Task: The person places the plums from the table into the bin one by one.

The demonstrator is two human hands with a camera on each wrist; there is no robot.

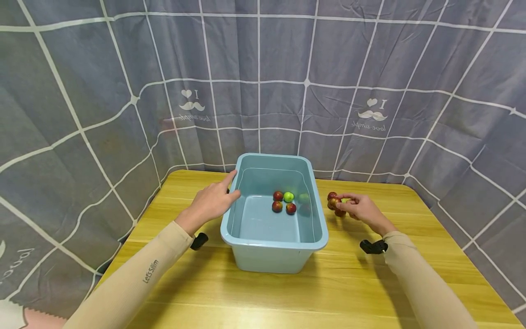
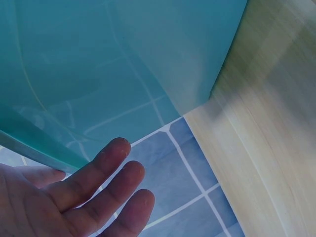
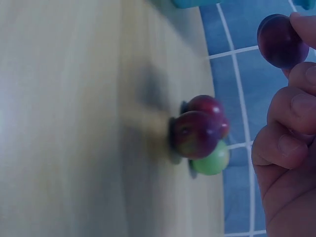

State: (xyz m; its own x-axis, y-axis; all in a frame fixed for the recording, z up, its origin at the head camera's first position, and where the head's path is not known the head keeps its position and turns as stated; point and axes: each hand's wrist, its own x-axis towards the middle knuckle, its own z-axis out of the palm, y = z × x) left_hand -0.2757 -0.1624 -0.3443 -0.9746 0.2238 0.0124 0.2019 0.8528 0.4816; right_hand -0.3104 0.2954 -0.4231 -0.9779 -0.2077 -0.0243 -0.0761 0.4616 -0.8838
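Observation:
A light blue plastic tub (image 1: 276, 245) stands mid-table, with three small red apples (image 1: 277, 206) and one green apple (image 1: 289, 197) on its floor. My left hand (image 1: 210, 201) is at the tub's left rim, its index finger and thumb spread; the left wrist view shows the other fingers (image 2: 118, 185) loosely extended outside the wall. To the right of the tub, my right hand (image 1: 363, 211) pinches a small red apple (image 3: 281, 42) between thumb and fingertips. It is raised over two red apples (image 3: 195, 136) and a green apple (image 3: 212, 160) lying together on the table.
The tub rests on a yellow wood-grain table (image 1: 353, 283). A grey curtain with white grid lines (image 1: 283, 50) hangs behind and at both sides. Black wrist mounts (image 1: 373, 247) sit below each hand.

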